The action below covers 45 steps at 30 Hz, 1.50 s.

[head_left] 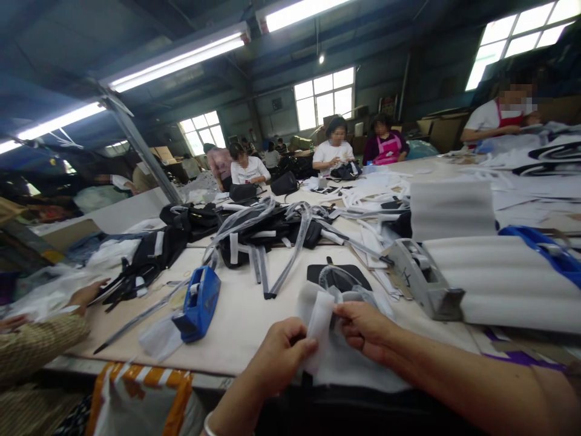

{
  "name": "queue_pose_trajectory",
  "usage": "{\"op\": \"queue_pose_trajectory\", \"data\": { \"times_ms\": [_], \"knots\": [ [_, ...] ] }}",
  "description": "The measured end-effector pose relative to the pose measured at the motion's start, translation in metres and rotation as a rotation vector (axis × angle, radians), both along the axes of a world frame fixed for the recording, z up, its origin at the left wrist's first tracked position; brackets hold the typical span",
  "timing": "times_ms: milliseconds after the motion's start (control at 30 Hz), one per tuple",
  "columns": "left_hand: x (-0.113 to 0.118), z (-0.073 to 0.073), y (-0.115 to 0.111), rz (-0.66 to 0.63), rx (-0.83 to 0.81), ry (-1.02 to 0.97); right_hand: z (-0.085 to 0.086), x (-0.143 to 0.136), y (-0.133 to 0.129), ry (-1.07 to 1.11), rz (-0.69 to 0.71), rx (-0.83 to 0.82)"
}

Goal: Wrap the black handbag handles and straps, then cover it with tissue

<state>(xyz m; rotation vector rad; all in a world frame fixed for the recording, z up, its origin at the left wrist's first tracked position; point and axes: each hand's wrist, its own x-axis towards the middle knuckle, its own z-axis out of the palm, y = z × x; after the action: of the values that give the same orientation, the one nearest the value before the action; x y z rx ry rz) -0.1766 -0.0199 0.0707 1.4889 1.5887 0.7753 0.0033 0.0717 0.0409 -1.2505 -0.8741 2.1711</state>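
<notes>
Near the table's front edge, my left hand (pixel 284 354) pinches a folded strip of white foam sheet (pixel 320 321) between thumb and fingers. My right hand (pixel 363 330) grips the same foam sheet a little further right, its fingers closed at the upper edge. Below and between the hands more of the foam spreads over the table edge. Just beyond it lies a black flat bag piece (pixel 340 277) with a clear-wrapped strap (pixel 333 275) looped over it. What the foam is wrapped around, if anything, is hidden.
A blue tape dispenser (pixel 197 306) stands left; a grey tape dispenser (pixel 422 278) stands right, beside stacked foam sheets (pixel 512 278). Black bags with wrapped straps (pixel 267 233) fill the middle. A co-worker's sleeve (pixel 40 348) reaches in at left, above an orange-taped bin (pixel 140 381). Several people sit across the table.
</notes>
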Motion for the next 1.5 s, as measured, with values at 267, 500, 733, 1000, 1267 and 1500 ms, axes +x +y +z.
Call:
{"op": "queue_pose_trajectory", "data": {
  "times_ms": [267, 500, 733, 1000, 1267, 1500],
  "knots": [
    [0.026, -0.006, -0.017, 0.152, -0.03, -0.079, -0.008, 0.0, -0.04, -0.026, 0.077, 0.01],
    [0.045, -0.024, -0.038, 0.258, -0.041, 0.073, -0.016, 0.013, -0.055, 0.09, 0.136, -0.047],
    [0.05, -0.018, -0.042, 0.153, 0.015, -0.094, -0.021, 0.016, -0.061, 0.222, 0.175, -0.08],
    [0.051, -0.019, -0.043, 0.108, -0.055, -0.152, -0.008, 0.029, -0.068, 0.329, 0.214, -0.11],
    [0.055, -0.017, -0.046, 0.049, -0.033, -0.138, -0.01, 0.02, -0.067, -0.086, 0.182, 0.069],
    [0.05, -0.036, -0.041, 0.045, -0.107, -0.184, -0.004, 0.011, -0.065, -0.187, 0.171, 0.076]
  ]
}}
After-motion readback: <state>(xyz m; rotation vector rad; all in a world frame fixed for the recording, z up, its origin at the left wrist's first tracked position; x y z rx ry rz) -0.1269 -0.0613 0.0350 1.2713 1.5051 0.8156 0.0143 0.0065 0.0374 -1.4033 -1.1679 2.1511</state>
